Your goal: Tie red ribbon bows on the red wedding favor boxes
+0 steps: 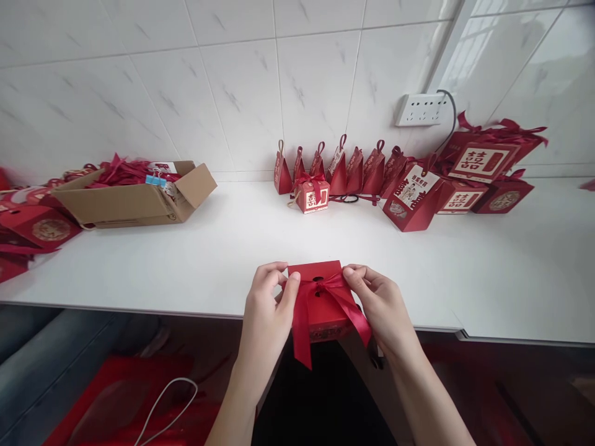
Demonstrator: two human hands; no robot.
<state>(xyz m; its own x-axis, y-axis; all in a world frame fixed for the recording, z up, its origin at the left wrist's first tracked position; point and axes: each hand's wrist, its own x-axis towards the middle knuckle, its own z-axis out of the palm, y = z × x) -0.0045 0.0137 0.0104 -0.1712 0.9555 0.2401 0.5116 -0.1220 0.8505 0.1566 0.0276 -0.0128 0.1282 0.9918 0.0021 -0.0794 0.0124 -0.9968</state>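
Note:
A small red gift box rests at the near edge of the white counter, with two holes in its top. A red satin ribbon is tied over it, its tails hanging down past the counter edge. My left hand pinches the ribbon's left loop with thumb and forefinger. My right hand pinches the right loop beside the knot. Both hands are closed on the ribbon, one on each side of the box.
A row of finished red boxes stands against the tiled wall, with a small square box in front. Larger red boxes pile at the right under a power strip. An open cardboard carton lies left.

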